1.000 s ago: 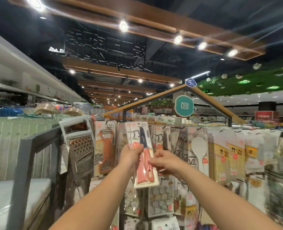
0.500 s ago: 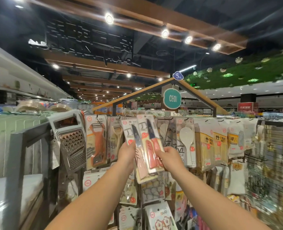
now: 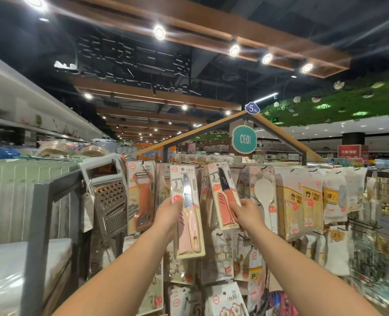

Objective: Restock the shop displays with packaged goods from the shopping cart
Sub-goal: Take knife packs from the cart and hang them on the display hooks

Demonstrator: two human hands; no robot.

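My left hand (image 3: 168,216) grips a carded knife pack with a pink handle and sheath (image 3: 187,210), held upright before the display. My right hand (image 3: 246,212) pinches the lower edge of a second carded knife pack with an orange-red handle (image 3: 223,195), tilted slightly left, its top near the hooks of the hanging rack (image 3: 234,166). The two packs are apart, side by side. The shopping cart is out of view.
A metal grater (image 3: 108,197) and an orange peeler pack (image 3: 141,197) hang left of my hands. A white rice paddle (image 3: 264,197) and bamboo-item packs (image 3: 303,201) hang to the right. Sticker packs (image 3: 225,299) fill lower rows. A grey shelf frame (image 3: 37,224) stands at left.
The two knife packs, held together a second ago, are now separated: my right hand carried the orange-red one to the right and up, while my left hand keeps the pink one.
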